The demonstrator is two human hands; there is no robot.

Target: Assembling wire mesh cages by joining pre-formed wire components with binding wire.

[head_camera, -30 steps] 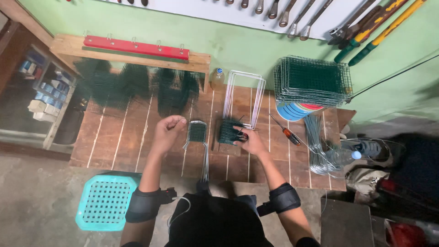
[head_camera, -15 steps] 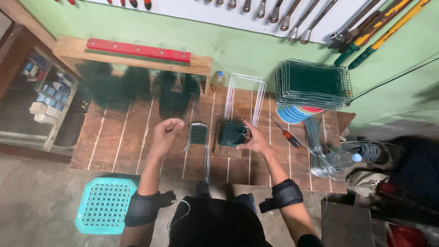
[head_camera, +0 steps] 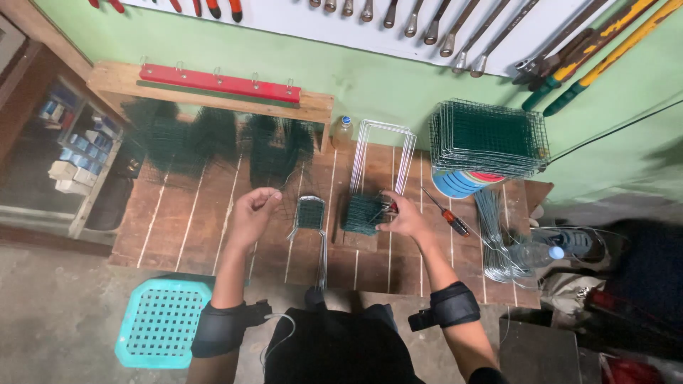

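My right hand [head_camera: 403, 215] grips the right edge of a small pile of green wire mesh pieces [head_camera: 363, 213] on the wooden workbench [head_camera: 192, 227]. My left hand [head_camera: 252, 211] hovers over the bench with fingers curled, nothing visible in it. Between the hands lies a bent wire frame with a green mesh patch [head_camera: 311, 215] at its top. A bundle of white wire hoops [head_camera: 383, 153] lies just beyond the pile.
A tall stack of green mesh panels [head_camera: 489, 136] sits on coloured plates at the back right. A red-handled screwdriver [head_camera: 446, 213] and loose wire loops [head_camera: 496, 235] lie right of my hand. Dark mesh bundles [head_camera: 213, 139] hang under a red rack. A teal stool [head_camera: 162, 321] stands at lower left.
My right hand has stayed on the green mesh pile, shifting slightly. My left hand barely moved. The view tilted a little.
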